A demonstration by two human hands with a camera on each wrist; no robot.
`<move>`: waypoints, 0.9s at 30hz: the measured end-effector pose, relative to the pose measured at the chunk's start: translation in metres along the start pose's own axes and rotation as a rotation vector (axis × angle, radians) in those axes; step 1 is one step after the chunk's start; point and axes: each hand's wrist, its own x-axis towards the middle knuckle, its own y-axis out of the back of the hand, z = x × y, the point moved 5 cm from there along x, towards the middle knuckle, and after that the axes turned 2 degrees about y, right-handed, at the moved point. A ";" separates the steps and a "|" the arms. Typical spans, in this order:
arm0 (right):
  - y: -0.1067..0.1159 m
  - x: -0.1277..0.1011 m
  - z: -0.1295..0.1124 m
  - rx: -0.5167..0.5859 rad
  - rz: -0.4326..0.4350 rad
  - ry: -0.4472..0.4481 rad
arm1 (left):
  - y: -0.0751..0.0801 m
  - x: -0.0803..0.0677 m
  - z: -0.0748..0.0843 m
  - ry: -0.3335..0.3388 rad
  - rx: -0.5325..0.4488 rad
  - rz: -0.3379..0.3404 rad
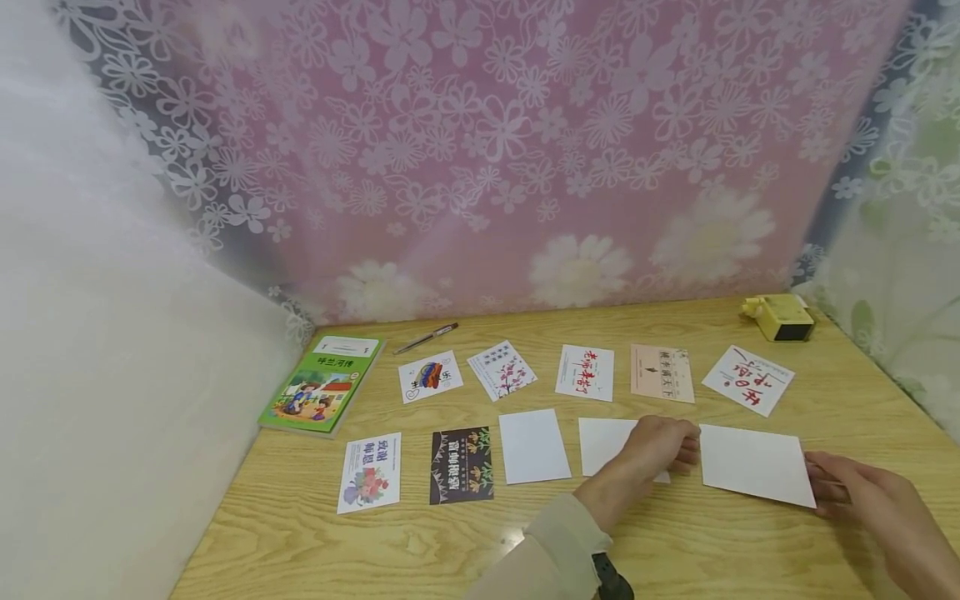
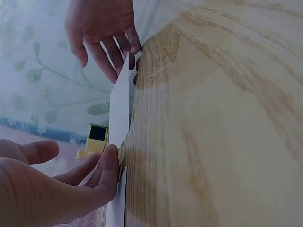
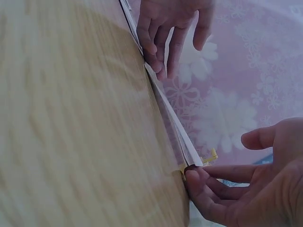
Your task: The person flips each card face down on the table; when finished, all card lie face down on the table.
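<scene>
Wooden table [image 1: 450, 533]: right hand [image 1: 877, 500] pinches the blank card [image 1: 753, 462] by its edge; left hand [image 1: 660, 450], fingers relaxed, touches the opposite edge.

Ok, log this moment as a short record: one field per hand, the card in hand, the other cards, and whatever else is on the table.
left hand: fingers touching the left edge of the blank white card
right hand: fingers at the card's right edge
card state: lifted, tilted off the wooden table
blank cards flat: two
printed cards: seven, face up, in two rows
other items: green picture book, pen, yellow device
</scene>
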 end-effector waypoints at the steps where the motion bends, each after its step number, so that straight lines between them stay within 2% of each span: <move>1: 0.000 0.000 0.000 -0.010 -0.001 0.001 | 0.000 0.000 0.000 0.001 0.001 0.003; 3: 0.000 -0.001 0.001 -0.012 -0.001 0.007 | -0.001 0.000 0.000 0.003 -0.001 0.005; 9: 0.001 -0.005 -0.001 -0.028 0.020 0.099 | -0.002 0.000 -0.001 0.014 -0.002 0.009; 16: 0.005 -0.005 -0.014 -0.061 0.045 0.164 | -0.001 0.001 0.000 0.005 -0.024 -0.011; 22: 0.011 0.001 -0.018 0.068 0.046 0.281 | 0.003 0.011 0.003 -0.006 -0.066 -0.045; 27: 0.014 0.012 -0.021 0.125 0.004 0.300 | 0.001 0.023 0.018 -0.042 -0.049 -0.077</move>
